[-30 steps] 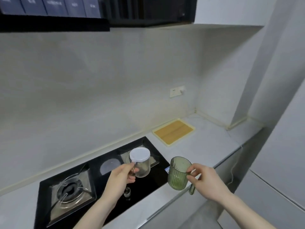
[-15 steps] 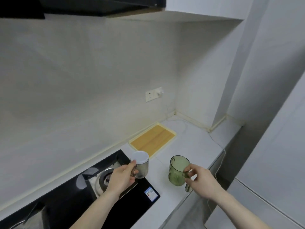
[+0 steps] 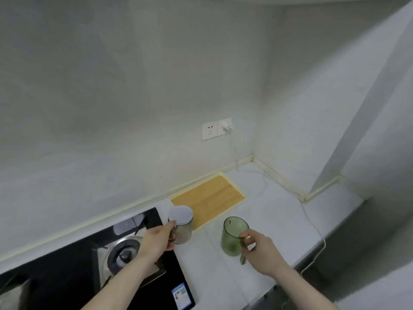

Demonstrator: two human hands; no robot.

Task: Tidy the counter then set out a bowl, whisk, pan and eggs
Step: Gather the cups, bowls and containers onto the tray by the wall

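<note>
We are in the tidying half of the job, by our reading. Our left hand (image 3: 157,239) grasps the handle of a clear glass mug with a white lid (image 3: 181,224), carried over the right edge of the black glass gas hob (image 3: 73,260). Our right hand (image 3: 260,248) pinches the handle of a ribbed green translucent plastic cup (image 3: 233,236), which sits at or just above the pale stone counter (image 3: 279,222); whether its base touches, we cannot tell.

At twelve o'clock from the cup lies a wooden cutting board in a cream frame (image 3: 209,199), against the wall. At two o'clock a thin white cable (image 3: 312,227) trails across the counter.

No bowl, whisk, pan or eggs show anywhere, so the setting-out looks wholly ahead of us.

The hob's left side is cut off, its near corner blurred. Whether either vessel holds anything is unclear.
</note>
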